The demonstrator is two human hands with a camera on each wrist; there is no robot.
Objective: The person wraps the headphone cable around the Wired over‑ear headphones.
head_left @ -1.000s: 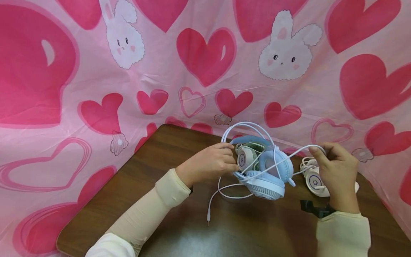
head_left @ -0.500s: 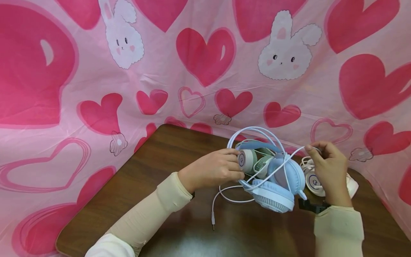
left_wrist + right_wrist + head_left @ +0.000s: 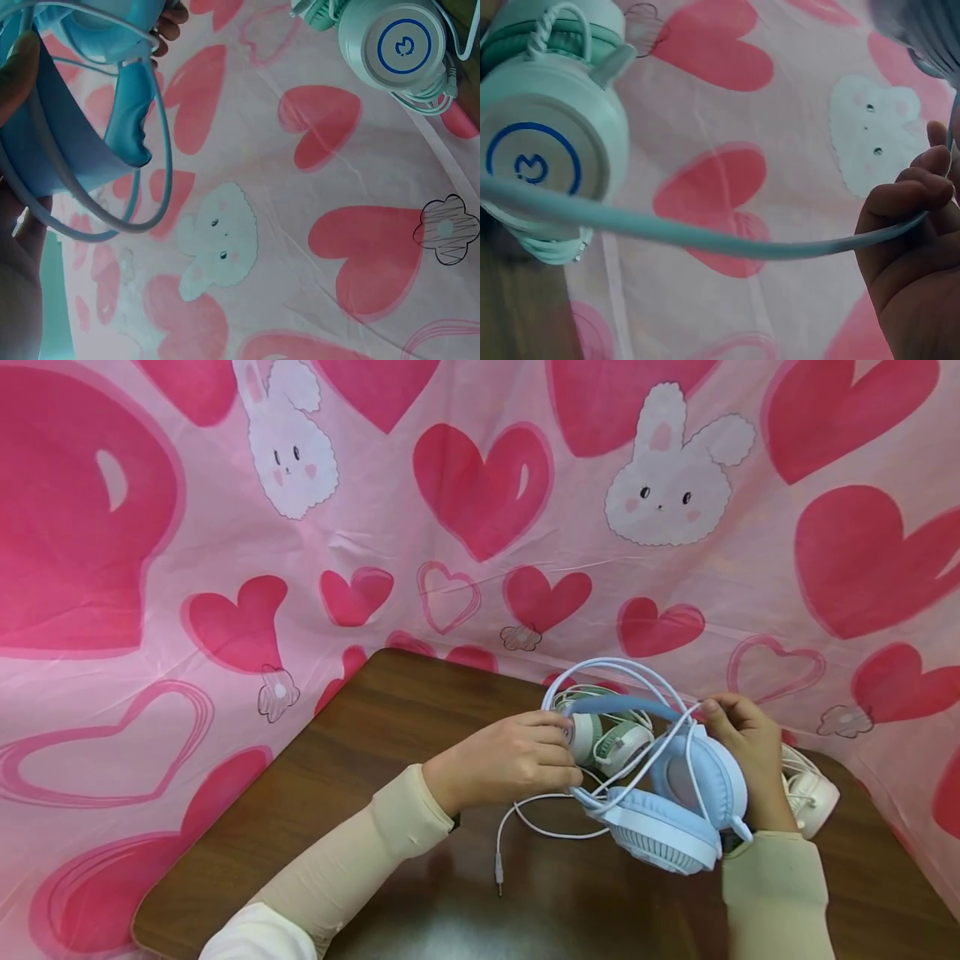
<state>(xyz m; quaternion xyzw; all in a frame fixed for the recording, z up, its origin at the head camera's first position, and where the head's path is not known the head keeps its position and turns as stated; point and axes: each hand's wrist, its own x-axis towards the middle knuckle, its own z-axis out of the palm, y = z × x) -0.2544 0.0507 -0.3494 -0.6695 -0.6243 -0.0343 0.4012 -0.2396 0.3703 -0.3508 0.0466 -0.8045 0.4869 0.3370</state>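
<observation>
Light-blue and white headphones point(image 3: 663, 839) are held up over the table by my left hand point(image 3: 513, 760), which grips the headband with loops of white cable gathered on it. In the left wrist view the blue headband point(image 3: 64, 127) and the cable loops run beside the thumb. My right hand point(image 3: 750, 764), just behind the far ear cup, pinches the cable point(image 3: 727, 241) between thumb and fingers. A loose cable end hangs below the left hand, with a jack plug point(image 3: 499, 870) at its tip.
Green and white headphones point(image 3: 624, 748) with a coiled cord lie behind the held pair. White headphones point(image 3: 813, 802) rest on the table's right side, partly hidden by my right hand. A pink heart-and-rabbit cloth point(image 3: 480, 539) hangs behind the brown table point(image 3: 420, 710).
My right hand has moved left with the cable, close to the ear cups. The left hand and the blue headphones have shifted right and slightly nearer.
</observation>
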